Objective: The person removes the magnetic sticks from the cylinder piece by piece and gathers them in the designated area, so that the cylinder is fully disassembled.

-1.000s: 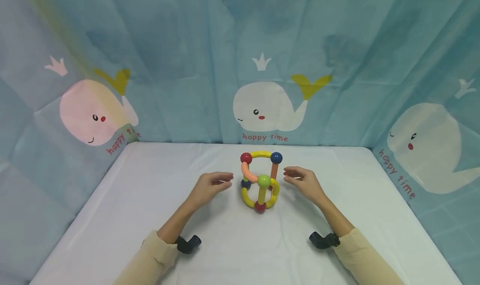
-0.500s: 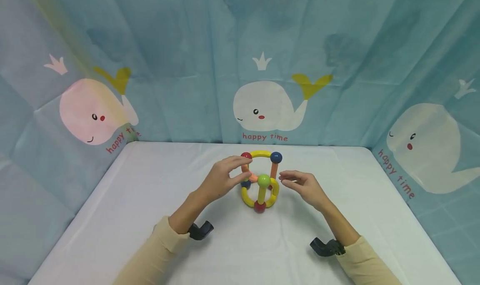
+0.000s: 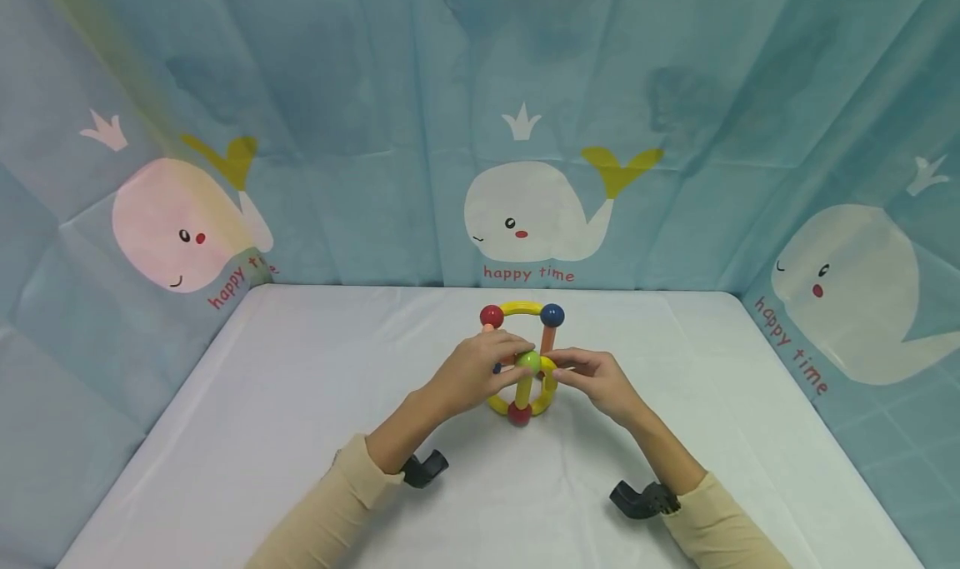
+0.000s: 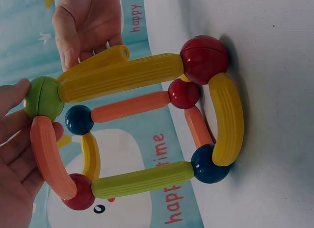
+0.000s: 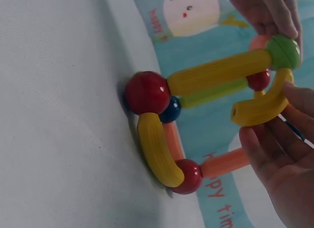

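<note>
A magnetic stick-and-ball frame stands on the white table, with balls at its corners. At its near upper corner, my left hand pinches the green ball between thumb and fingers. A yellow curved stick hangs from that ball with its other end free, and my right hand holds it between thumb and fingers. Below the green ball, a straight yellow stick runs down to a red ball on the table. An orange curved stick links the green ball to another red ball.
The white tabletop surrounds the frame. A blue curtain with whale prints hangs behind and along both sides. At the frame's far top, a yellow curved stick joins a red ball and a blue ball.
My left hand has come in from the left, across the frame, onto the green ball. My right hand has moved left and now holds the hanging yellow curved stick. The frame stays put.
</note>
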Available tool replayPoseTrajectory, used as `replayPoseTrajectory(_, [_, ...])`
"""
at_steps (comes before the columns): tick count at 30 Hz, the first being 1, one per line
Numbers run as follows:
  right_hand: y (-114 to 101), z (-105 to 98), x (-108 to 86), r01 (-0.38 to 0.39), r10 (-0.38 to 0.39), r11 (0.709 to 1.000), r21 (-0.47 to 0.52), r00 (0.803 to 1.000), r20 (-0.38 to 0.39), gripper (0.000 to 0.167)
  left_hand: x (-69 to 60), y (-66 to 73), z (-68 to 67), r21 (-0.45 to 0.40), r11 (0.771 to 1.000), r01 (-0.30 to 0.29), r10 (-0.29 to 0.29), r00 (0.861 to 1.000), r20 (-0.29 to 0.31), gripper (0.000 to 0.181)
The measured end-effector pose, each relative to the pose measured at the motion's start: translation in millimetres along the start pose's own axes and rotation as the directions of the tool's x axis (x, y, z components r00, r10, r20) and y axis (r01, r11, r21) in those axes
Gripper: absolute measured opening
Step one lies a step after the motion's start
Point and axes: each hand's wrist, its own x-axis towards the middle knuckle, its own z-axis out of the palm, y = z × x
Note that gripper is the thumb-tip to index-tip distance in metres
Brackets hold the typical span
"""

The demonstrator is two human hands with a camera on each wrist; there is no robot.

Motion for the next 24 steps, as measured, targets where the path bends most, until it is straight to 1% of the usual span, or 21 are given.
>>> replayPoseTrajectory(6, [-1, 1, -0.1, -0.002, 0.002, 1.000, -0.006, 1.000, -0.010, 0.027, -0.7, 1.3, -0.1, -0.010, 1.000, -0.010, 0.010, 1.000, 0.009, 0.030])
replayPoseTrajectory(13, [-2, -1, 0.8, 0.015, -0.016, 0.999, -0.041, 1.000, -0.011, 0.024, 0.4, 2.2, -0.4, 0.015, 1.000, -0.017, 0.017, 1.000, 0.010, 0.028])
replayPoseTrajectory(16, [-1, -4, 1.9, 0.006, -0.008, 0.996, -0.091, 1.000, -0.027, 0.024, 0.8, 2.6, -0.7, 0.025, 1.000, -0.016, 0.016, 1.000, 0.017, 0.027])
replayPoseTrajectory(19, [2, -9, 2.7, -0.026, 0.016, 0.988, -0.152, 0.998, -0.066, 0.024, 0.2, 2.9, -1.5, 0.022, 1.000, -0.009, 0.008, 1.000, 0.022, 0.027])
replayPoseTrajectory(24, [9, -26, 1.6, -0.085, 0.055, 0.966, -0.243, 0.990, -0.127, 0.025, -1.1, 3.3, -2.2, 0.001, 1.000, -0.006, 0.006, 1.000, 0.018, 0.026])
